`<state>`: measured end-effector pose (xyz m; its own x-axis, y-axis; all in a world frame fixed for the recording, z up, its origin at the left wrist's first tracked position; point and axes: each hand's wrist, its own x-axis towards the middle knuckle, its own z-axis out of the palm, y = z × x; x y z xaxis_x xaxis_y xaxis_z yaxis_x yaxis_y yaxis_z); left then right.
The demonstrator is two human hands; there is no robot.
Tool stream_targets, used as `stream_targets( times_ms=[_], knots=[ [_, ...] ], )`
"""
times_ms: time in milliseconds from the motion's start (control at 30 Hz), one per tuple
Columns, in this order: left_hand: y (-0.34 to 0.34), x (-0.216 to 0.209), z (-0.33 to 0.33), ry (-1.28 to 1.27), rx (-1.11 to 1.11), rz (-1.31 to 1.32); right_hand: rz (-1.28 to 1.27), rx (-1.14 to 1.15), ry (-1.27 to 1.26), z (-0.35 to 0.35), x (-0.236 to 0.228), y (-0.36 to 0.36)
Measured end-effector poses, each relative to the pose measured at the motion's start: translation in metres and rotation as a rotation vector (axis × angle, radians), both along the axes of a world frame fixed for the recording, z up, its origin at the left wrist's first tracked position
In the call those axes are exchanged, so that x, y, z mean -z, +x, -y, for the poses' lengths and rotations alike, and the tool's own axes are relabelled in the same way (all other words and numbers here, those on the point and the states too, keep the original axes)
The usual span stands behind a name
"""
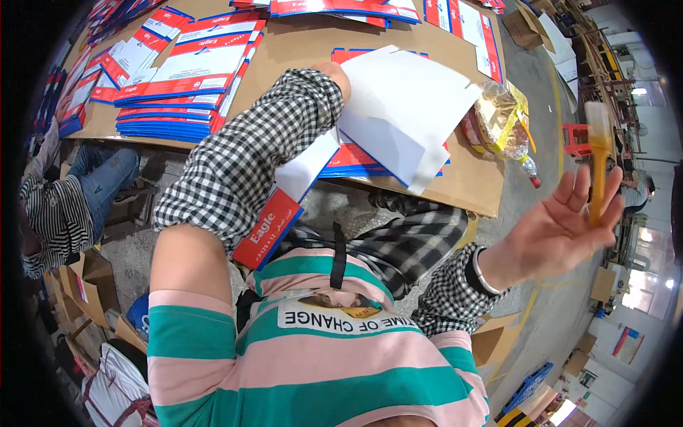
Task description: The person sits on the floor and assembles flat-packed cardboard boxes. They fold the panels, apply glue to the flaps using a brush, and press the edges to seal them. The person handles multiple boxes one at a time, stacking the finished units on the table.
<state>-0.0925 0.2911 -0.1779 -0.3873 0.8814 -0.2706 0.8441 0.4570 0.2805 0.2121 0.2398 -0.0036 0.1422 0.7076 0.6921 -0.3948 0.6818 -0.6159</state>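
Beyond the shirt (320, 377), cardboard (274, 219) is overhanging the bench's edge (466, 198), risking falling if bumped; right hand (544, 235) pinching a brush (598, 146), left hand's (333, 75) grip unclear.

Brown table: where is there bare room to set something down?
Bare: the table between the left carton stack and the left hand, before the far cartons; also its near right corner, beside the white sheet and plastic packet. The left side is crowded with cartons.

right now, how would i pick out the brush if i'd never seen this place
From the brown table, look off its right edge to the raised right hand. The brush points up from it. Unlike the shiny package at the table's edge, it has a slim yellow handle and pale bristles.
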Motion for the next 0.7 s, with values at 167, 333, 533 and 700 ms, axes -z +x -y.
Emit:
stream_targets(
  times_ms=[167, 333, 533, 700],
  knots=[
    [0.000, 0.015, -0.007, -0.031, 0.045, 0.097, -0.202, -0.477, -0.273, 0.008, 0.039, -0.056],
    [0.008, -0.006, 0.034, 0.226, 0.020, 0.344, -0.328, -0.639, -0.807, -0.005, 0.113, -0.103],
    [0.009, -0.026, 0.071, 0.233, -0.060, 0.608, 0.051, -0.564, -0.782, -0.025, 0.145, -0.097],
    [0.007, -0.015, 0.084, 0.320, 0.019, 0.529, 0.362, -0.393, -0.794, -0.029, 0.131, -0.104]
  ],
)
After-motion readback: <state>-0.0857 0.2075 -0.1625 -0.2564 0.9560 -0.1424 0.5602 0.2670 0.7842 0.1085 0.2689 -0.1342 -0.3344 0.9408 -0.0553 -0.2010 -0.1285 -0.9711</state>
